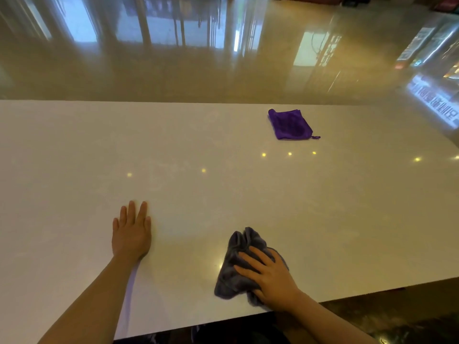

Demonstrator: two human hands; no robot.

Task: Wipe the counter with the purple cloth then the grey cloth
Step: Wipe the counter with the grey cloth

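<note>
A crumpled grey cloth (236, 266) lies on the white counter (198, 145) near its front edge. My right hand (270, 276) presses down on it, fingers spread over the cloth and thumb tucked around its lower edge. My left hand (131, 232) rests flat on the bare counter to the left, palm down, fingers together, holding nothing. A folded purple cloth (289, 124) with a small loop at one corner lies alone near the counter's far edge, to the right, well away from both hands.
Beyond the counter's far edge spreads a glossy floor (223, 65) with reflections of windows and signs. The counter's front edge runs diagonally at the lower right, with a dark floor (397, 314) below it.
</note>
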